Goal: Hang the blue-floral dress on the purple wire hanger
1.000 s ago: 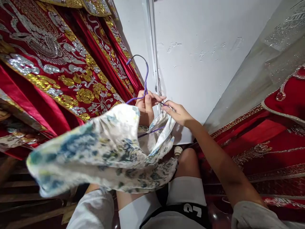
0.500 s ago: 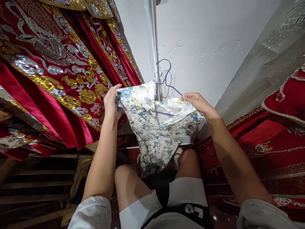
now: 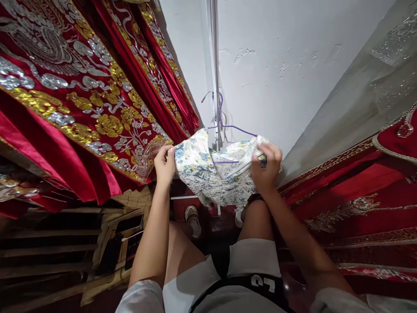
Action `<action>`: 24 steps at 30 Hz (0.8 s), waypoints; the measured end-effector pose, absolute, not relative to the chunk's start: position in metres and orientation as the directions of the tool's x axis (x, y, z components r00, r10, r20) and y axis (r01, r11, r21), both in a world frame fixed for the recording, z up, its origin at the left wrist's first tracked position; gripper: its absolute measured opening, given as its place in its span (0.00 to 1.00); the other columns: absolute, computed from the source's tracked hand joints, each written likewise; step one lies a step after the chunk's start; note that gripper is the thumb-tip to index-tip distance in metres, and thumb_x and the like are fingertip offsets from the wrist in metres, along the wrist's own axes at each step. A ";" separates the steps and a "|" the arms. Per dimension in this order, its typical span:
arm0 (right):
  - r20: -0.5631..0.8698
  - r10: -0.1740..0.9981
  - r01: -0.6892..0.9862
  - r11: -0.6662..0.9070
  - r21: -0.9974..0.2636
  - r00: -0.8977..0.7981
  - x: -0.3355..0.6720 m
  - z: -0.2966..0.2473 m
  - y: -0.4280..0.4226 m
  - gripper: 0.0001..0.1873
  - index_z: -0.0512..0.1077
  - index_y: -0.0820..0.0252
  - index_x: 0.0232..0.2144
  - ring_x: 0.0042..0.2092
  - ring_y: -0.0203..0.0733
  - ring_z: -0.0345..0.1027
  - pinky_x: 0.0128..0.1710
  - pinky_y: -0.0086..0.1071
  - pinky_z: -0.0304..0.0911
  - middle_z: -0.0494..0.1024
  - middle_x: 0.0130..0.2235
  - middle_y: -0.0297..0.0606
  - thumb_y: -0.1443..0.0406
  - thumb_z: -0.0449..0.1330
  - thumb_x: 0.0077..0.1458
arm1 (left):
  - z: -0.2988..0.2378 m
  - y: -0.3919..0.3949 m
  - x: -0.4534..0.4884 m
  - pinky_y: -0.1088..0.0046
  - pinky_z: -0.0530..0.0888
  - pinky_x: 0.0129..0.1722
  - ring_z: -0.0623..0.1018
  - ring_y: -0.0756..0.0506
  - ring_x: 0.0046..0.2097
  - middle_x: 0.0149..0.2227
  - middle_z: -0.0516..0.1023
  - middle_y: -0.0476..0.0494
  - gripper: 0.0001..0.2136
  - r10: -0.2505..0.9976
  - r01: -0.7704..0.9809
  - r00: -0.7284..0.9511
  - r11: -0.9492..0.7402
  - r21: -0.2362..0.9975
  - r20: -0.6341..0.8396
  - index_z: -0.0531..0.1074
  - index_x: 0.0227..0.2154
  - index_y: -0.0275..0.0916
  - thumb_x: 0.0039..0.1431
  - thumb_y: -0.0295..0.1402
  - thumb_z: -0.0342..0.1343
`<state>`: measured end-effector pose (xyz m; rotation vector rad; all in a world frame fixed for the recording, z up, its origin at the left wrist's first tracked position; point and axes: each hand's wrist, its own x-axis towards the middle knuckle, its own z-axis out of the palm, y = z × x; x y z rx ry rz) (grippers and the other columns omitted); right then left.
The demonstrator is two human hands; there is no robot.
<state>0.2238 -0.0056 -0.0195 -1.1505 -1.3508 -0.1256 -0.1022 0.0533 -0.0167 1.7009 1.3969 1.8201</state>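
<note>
A white garment with a blue floral print (image 3: 208, 174) hangs on a purple wire hanger (image 3: 224, 126) in front of me. The hanger's hook points up beside a grey vertical pole (image 3: 214, 65) against the white wall. My left hand (image 3: 164, 165) grips the garment's left shoulder, fingers closed on the cloth. My right hand (image 3: 267, 163) is closed over the right shoulder, pinching the fabric against the hanger's end. The garment's lower part drapes down above my knees.
Red embroidered garments with gold and silver flowers (image 3: 84, 100) hang close on the left. More red embroidered cloth (image 3: 358, 195) lies at the right under a clear plastic cover. Wooden slats (image 3: 48, 243) lie low on the left. My knees and white shorts (image 3: 228, 269) fill the bottom.
The garment went from bunched over my left arm to spread across the hanger. Both hands shifted to its shoulders, and the hanger has moved lower and farther from me, toward the pole.
</note>
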 end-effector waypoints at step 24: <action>-0.121 0.973 -0.146 -0.152 -0.978 -0.198 0.163 -0.097 -0.045 0.23 0.73 0.58 0.22 0.20 0.34 0.53 0.23 0.33 0.47 0.71 0.18 0.35 0.46 0.61 0.53 | -0.085 -0.016 -0.031 0.51 0.65 0.63 0.68 0.34 0.63 0.59 0.69 0.30 0.19 0.579 0.715 -0.007 -0.567 0.409 0.816 0.67 0.58 0.40 0.67 0.38 0.57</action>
